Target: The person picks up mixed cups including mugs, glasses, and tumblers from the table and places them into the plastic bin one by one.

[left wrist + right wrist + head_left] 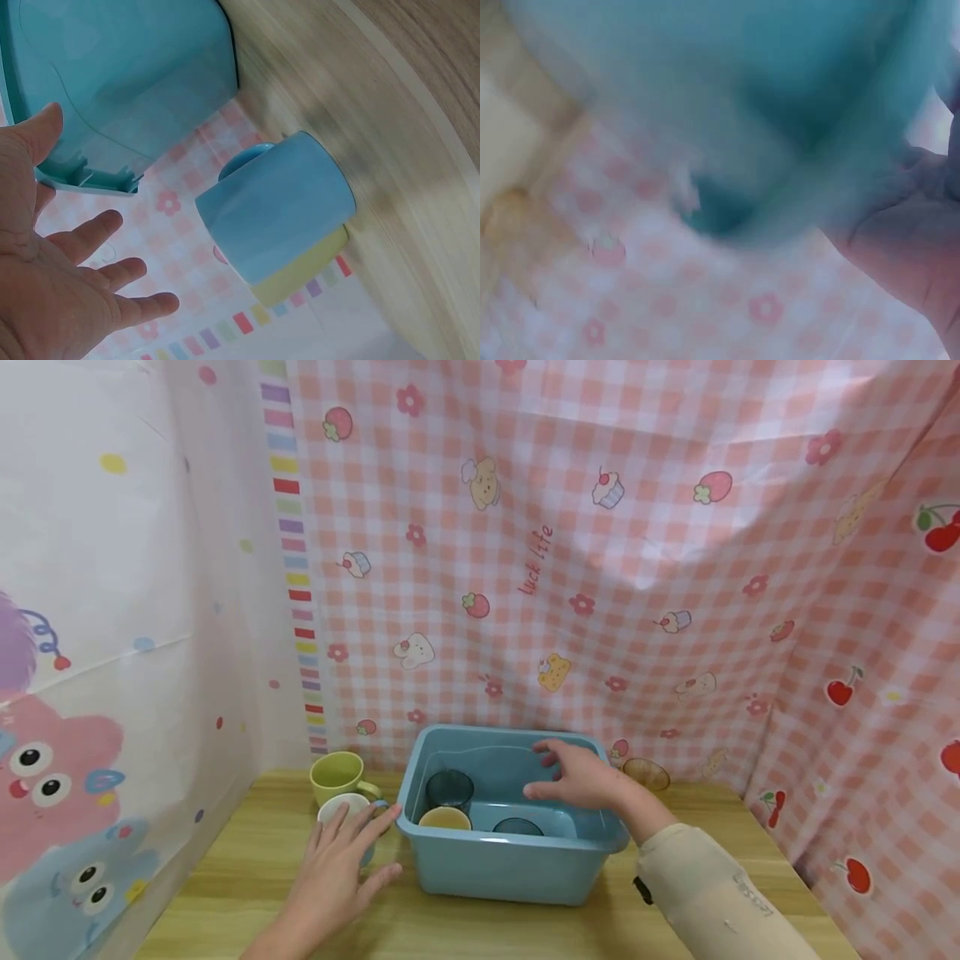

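Note:
A blue plastic basin (510, 864) stands on the table. Inside it are a dark glass cup (450, 789), a cup with a yellow interior (445, 818) and another dark glass piece (517, 827), mostly hidden by the front wall. Over the basin's right half hovers my right hand (577, 775), fingers loosely bent and holding nothing. My left hand (337, 860), fingers spread, is left of the basin, near its rim. It partly covers a mug (341, 810) in the head view. In the left wrist view that blue mug (277, 206) stands apart from the fingers.
Behind the blue mug stands a yellow-green mug (337, 774), its handle toward the basin. An amber glass item (647, 773) lies at the basin's far right. A pink checked cloth (525, 568) hangs behind the wooden table (247, 868).

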`<state>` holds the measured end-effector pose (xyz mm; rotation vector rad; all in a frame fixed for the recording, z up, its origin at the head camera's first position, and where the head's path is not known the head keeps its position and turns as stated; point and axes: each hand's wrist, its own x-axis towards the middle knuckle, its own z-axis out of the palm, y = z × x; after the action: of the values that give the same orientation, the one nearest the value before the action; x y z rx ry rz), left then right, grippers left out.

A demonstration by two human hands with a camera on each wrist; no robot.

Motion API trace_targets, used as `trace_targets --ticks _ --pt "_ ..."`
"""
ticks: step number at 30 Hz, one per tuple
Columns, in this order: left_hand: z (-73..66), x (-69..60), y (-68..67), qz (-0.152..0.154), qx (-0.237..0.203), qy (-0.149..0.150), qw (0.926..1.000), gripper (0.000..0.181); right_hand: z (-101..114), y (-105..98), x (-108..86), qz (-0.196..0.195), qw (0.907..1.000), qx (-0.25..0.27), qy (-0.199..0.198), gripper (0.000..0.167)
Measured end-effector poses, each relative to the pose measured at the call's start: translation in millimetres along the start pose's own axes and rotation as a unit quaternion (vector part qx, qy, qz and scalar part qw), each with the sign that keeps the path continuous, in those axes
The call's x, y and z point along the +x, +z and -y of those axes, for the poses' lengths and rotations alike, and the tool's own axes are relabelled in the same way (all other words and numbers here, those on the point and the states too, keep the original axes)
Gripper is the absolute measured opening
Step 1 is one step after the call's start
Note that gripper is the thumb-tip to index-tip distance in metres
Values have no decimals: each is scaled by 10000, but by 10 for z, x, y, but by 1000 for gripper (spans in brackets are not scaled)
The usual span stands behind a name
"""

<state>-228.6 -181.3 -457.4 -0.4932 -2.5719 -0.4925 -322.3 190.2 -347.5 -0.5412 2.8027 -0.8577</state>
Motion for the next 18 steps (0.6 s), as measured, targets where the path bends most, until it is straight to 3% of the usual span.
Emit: trace_targets --ticks 4,9,14,18 --pt "4 -4 -2 -12 0 17 10000 79 -131 -259 -107 -767 9970 -35 -6 81" --pt "14 -25 -1 -54 -21 19 10000 79 -436 -405 -186 -1769 9834 -273 289 82" --pt "14 -26 1 -72 -15 42 10000 80 -813 -496 -220 -2116 9728 -397 858 89" --pt "15 -22 9 -43 -3 39 10000 79 -1079 -522 -280 -2049 9708 -318 1210 98"
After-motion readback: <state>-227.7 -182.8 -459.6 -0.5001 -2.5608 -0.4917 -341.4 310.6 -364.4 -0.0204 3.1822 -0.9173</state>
